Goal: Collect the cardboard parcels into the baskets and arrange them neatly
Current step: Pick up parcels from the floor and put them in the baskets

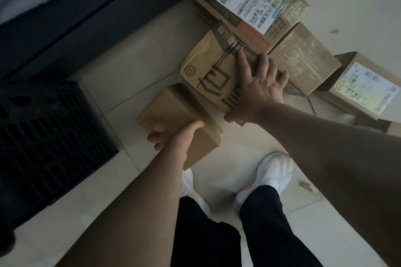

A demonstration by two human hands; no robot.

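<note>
Gloom swallows the black basket at the left; its inside cannot be made out. Parcels at the top and right edges are cut off, their labels blurred. The left hand reaches down, fingers wrapped around a small plain parcel, gripping it just above the tiled floor. The right hand lies flat, fingers spread, thumb hooked under the near edge of a creased printed parcel beside it, among the other boxes.
</note>
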